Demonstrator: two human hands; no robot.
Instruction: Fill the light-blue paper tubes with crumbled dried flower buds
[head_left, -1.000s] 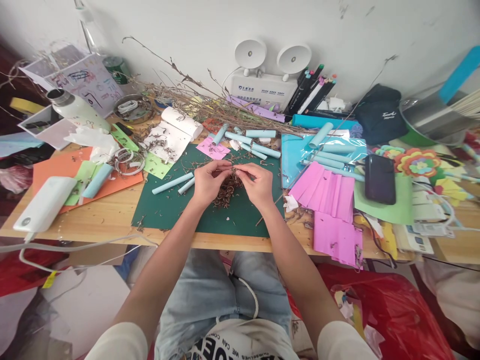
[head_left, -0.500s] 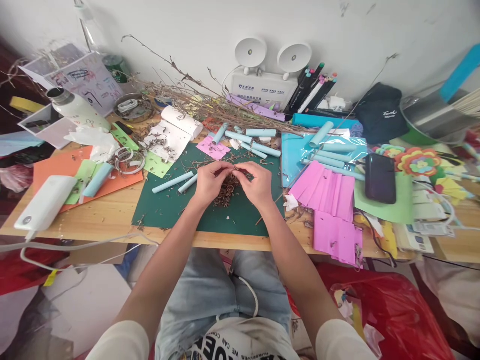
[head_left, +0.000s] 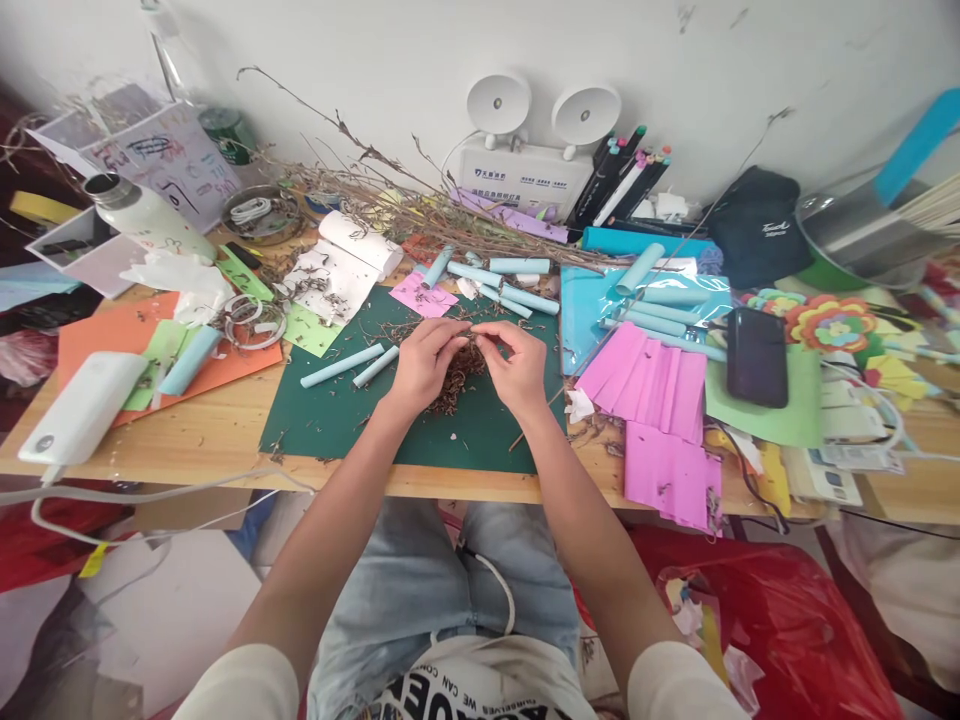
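Observation:
My left hand and my right hand meet at the fingertips over a heap of dry brown plant bits. Both are closed in a pinch; whatever small piece lies between the fingers is too small to name. The heap rests on a dark green mat. Left of my left hand lie two pale blue paper tubes. Several more blue tubes lie beyond my hands, by a small pink paper. Dry stems stretch across the back of the table.
On the right are pink paper strips, a black phone-like device and a blue plastic packet. A white power bank and a tilted bottle stand left. An emergency light and markers line the wall.
My fingertips have drawn slightly apart and shifted a little over the heap, still in a pinch. The whole view has moved slightly; the things on the table stay in place.

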